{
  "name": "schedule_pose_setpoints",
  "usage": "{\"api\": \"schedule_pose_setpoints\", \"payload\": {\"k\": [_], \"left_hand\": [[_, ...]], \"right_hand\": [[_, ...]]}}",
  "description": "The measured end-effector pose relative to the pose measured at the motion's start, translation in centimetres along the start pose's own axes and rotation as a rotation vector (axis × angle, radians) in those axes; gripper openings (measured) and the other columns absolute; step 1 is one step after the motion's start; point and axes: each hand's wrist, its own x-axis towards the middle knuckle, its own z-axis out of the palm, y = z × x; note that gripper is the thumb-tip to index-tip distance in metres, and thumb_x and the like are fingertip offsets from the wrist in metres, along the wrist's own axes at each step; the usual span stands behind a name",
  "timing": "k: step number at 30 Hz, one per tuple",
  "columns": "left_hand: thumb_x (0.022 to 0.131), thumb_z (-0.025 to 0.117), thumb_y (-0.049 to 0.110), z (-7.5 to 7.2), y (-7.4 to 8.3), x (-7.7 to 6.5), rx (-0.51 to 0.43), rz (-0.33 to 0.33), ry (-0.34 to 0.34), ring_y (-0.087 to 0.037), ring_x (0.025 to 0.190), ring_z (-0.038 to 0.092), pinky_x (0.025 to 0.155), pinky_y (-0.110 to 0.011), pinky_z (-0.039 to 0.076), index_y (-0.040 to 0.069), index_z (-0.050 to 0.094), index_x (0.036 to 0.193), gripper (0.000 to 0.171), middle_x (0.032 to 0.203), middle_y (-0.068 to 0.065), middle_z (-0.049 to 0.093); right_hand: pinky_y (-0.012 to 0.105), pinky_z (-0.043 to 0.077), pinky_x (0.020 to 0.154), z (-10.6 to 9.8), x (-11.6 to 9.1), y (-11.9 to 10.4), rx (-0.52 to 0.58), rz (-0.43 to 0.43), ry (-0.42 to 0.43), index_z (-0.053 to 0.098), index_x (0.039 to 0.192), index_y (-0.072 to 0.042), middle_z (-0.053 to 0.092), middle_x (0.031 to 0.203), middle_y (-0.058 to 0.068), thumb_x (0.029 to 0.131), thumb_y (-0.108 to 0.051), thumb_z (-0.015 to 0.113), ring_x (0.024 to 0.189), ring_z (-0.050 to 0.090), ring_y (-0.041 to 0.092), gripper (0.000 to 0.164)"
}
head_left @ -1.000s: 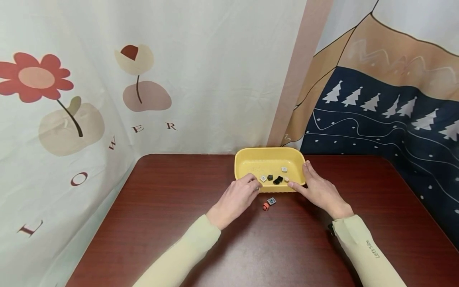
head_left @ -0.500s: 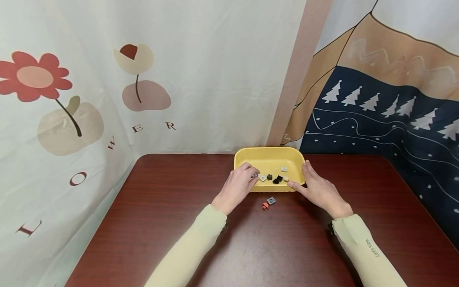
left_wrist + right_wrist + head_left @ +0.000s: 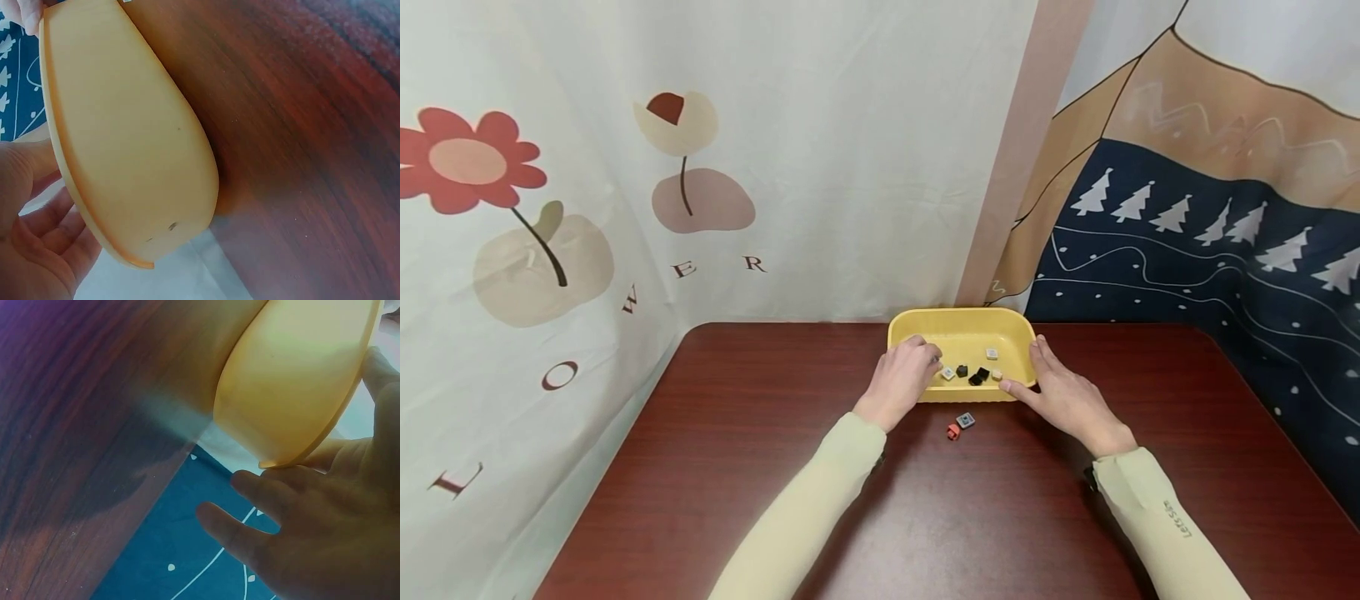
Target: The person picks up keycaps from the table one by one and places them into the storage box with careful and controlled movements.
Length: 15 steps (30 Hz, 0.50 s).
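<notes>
A yellow tray (image 3: 962, 312) stands at the table's back edge with several small white, black and cream pieces inside. My left hand (image 3: 898, 381) reaches over its front left rim, fingers curled down and pinching a small grey piece (image 3: 936, 359), mostly covered by the fingertips. In the left wrist view the tray's wall hides those fingertips. My right hand (image 3: 1067, 402) rests against the front right corner, thumb on the front rim and fingers spread along the right side. In front of the tray lie a blue-grey square piece (image 3: 966, 421) and a red piece (image 3: 953, 432).
The dark red wooden table (image 3: 760, 467) extends to both sides and in front of the tray. Behind it hangs a printed curtain (image 3: 850, 167), close to the tray's back. A white piece (image 3: 992, 354) lies apart inside the tray, toward the right.
My left hand has moved from the tray's front rim forward and over its inside, carrying the small grey piece. The right hand keeps its place at the corner.
</notes>
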Motion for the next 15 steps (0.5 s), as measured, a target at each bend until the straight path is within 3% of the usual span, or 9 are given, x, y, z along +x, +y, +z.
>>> {"api": "schedule_pose_setpoints", "payload": {"k": [15], "left_hand": [[0.097,0.076,0.03,0.73,-0.11,0.84,0.131,-0.064,-0.12,-0.018,0.084,0.069,0.066,-0.038,0.057,0.021,0.082,0.1,0.011,0.092,0.002,0.071]], "right_hand": [[0.065,0.04,0.107,-0.03,-0.02,-0.09,-0.002,-0.005,0.007,0.019,0.161,0.009,0.011,0.168,0.03,0.097,-0.074,0.048,0.145,0.034,0.052,0.108]]}}
